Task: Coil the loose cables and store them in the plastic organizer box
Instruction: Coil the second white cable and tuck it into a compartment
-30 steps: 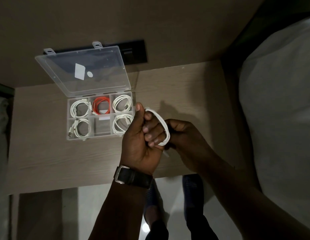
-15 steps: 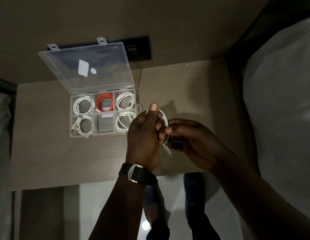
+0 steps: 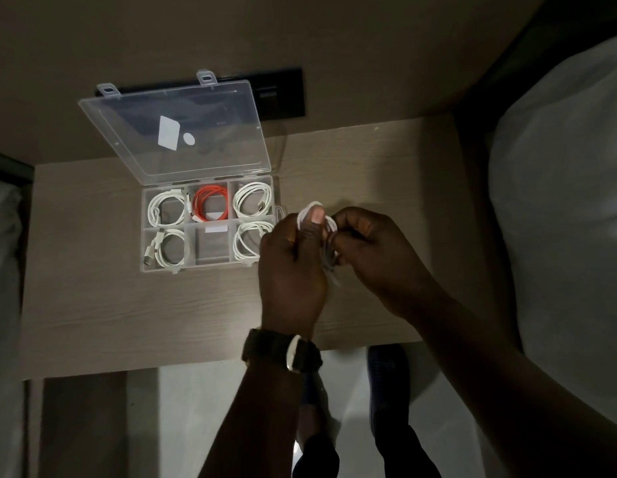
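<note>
A clear plastic organizer box [image 3: 147, 267] lies open on the wooden table, its lid [image 3: 176, 132] tilted back. Four compartments hold coiled white cables and one holds a coiled orange cable [image 3: 210, 203]. The lower middle compartment [image 3: 212, 246] holds no cable. Just right of the box, my left hand [image 3: 290, 267] and my right hand [image 3: 372, 250] are both closed on a small coiled white cable [image 3: 309, 210]. My left thumb presses on the coil's top. Most of the coil is hidden between the fingers.
The wooden table [image 3: 93, 305] stands against a brown wall with a black socket panel [image 3: 283, 94] behind the box. Beds with pale bedding flank it on the right [image 3: 558, 219] and left [image 3: 4, 270]. My feet show below the table's near edge.
The loop has shrunk into a tighter coil in my hands. Both hands have closed in around it, and my left thumb now sits on top of it.
</note>
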A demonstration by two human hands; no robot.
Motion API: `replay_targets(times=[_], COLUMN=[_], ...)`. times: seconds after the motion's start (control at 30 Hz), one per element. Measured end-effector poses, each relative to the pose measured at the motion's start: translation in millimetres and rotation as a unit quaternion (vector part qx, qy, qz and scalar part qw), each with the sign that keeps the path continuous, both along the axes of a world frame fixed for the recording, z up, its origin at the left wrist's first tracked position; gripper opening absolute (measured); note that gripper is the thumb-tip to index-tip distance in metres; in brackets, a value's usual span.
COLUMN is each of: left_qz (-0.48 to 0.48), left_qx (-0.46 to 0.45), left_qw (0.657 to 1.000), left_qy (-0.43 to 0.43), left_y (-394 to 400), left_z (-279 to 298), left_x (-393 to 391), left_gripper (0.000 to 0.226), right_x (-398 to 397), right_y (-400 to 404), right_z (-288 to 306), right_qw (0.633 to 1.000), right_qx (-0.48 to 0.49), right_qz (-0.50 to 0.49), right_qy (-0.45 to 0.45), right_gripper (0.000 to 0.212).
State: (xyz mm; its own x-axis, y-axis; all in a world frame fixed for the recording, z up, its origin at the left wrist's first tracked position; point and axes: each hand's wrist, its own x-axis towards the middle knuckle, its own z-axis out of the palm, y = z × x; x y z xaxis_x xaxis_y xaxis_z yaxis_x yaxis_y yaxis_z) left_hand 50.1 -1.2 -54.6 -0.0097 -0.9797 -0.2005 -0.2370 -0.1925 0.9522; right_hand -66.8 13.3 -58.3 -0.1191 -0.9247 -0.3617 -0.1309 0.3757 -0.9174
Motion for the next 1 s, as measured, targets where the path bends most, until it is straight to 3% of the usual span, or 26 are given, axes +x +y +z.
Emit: replay_targets(times=[0.1,0.17,0.27,0.4,0.5,0.6,0.67,0.8,0.93,1.0], left_qz=[-0.011,-0.048,-0.078,-0.076,-0.077,-0.105,-0.097,-0.052,-0.048,-0.037], left_qx=[0.028,0.045,0.071,0.054,0.025,-0.012,0.002,0.051,0.109,0.132], left_qw=[1.0,0.998,0.994,0.996,0.997,0.994,0.995,0.996,0.983,0.974], left_qy=[-0.004,-0.005,0.012,0.013,-0.003,-0.018,0.0,0.05,0.142,0.182], left_y=[-3.2,-1.2,2.3,1.1,0.0,-1.7,-2.4,-4.3,-6.3,-7.4], left_z=[-4.0,-4.9,-5.7,-10.6,-15.1,-21.5,-24.8,-26.8,-25.4,-26.8], left_x=[9.3,15.0,25.0,32.9,38.4,43.4,46.1,61.3,86.9,99.6], left_gripper=[0.04,0.039,0.038,0.031,0.027,0.031,0.032,0.028,0.027,0.026], right_x=[0.1,0.0,-0.2,1.2,1.3,8.1,16.9,32.6,41.4,49.7], right_y=[-0.7,-0.2,1.8,0.4,-2.5,-2.1,-6.1,-16.7,-21.2,-27.4], right_z=[-1.9,-3.6,-4.9,-4.2,0.2,8.0,11.3,7.6,-4.9,-10.7], right_qw=[0.997,0.997,0.989,0.922,0.875,0.856,0.873,0.962,0.986,0.987], right_qx=[0.003,0.035,0.111,0.21,0.247,0.249,0.229,0.149,0.119,0.118], right_qz=[0.037,0.05,0.023,-0.071,-0.092,-0.04,-0.025,-0.008,0.041,0.041], right_qy=[0.066,0.046,-0.1,-0.317,-0.406,-0.452,-0.43,-0.23,-0.107,-0.096], right_gripper=[0.01,0.009,0.011,0.018,0.032,0.019,0.009,0.011,0.006,0.006])
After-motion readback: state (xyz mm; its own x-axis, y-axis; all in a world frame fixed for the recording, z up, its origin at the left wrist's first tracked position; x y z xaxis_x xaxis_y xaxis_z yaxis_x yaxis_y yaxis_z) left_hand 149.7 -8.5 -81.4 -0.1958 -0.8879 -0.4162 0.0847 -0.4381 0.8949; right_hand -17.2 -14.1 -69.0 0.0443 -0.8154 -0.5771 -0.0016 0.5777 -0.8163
